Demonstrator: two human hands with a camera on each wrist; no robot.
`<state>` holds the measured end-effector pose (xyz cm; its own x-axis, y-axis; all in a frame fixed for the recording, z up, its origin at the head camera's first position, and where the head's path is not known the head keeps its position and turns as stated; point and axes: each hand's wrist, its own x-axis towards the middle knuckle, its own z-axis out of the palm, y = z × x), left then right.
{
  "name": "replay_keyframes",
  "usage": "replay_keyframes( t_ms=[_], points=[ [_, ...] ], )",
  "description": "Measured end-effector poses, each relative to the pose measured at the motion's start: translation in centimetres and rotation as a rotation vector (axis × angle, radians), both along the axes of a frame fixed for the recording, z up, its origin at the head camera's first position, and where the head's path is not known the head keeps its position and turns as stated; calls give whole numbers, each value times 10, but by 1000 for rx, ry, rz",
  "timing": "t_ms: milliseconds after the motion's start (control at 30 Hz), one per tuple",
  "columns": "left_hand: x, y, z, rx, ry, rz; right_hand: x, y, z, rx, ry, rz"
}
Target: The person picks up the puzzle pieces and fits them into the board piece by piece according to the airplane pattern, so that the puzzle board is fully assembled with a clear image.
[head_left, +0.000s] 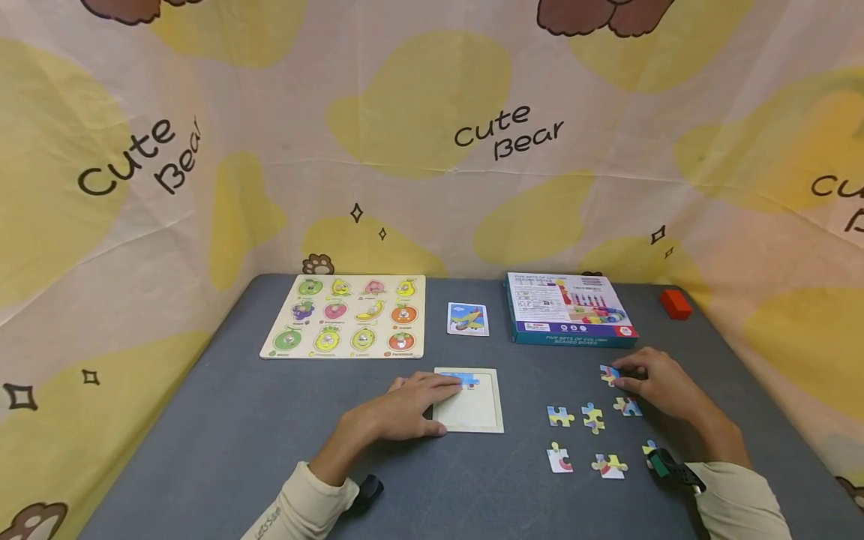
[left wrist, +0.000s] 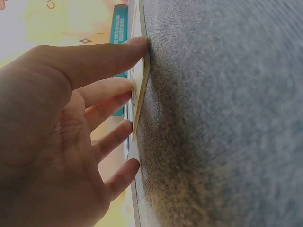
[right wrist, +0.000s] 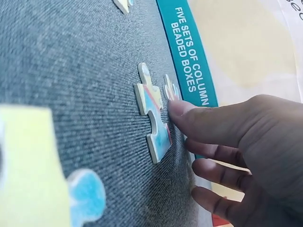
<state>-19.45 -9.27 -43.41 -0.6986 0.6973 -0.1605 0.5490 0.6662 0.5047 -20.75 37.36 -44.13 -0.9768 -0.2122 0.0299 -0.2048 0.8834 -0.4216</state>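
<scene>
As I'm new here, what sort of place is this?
Probably a makeshift play corner: a pink-and-yellow cloth backdrop, a dark grey tabletop and small, flat, colourful jigsaw pieces suggest it.

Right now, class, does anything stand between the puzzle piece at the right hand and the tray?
Nothing visible: bare table separates the puzzle piece from the tray. Other loose pieces lie nearer the person; the left hand rests over the tray's left side.
</scene>
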Motion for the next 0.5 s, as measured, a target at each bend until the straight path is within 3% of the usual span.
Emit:
replay_keyframes(
  t_ms=[500],
  points=[
    [-1,0,-2,-3,0,3,1,-4,-4,40,61,2]
  ],
)
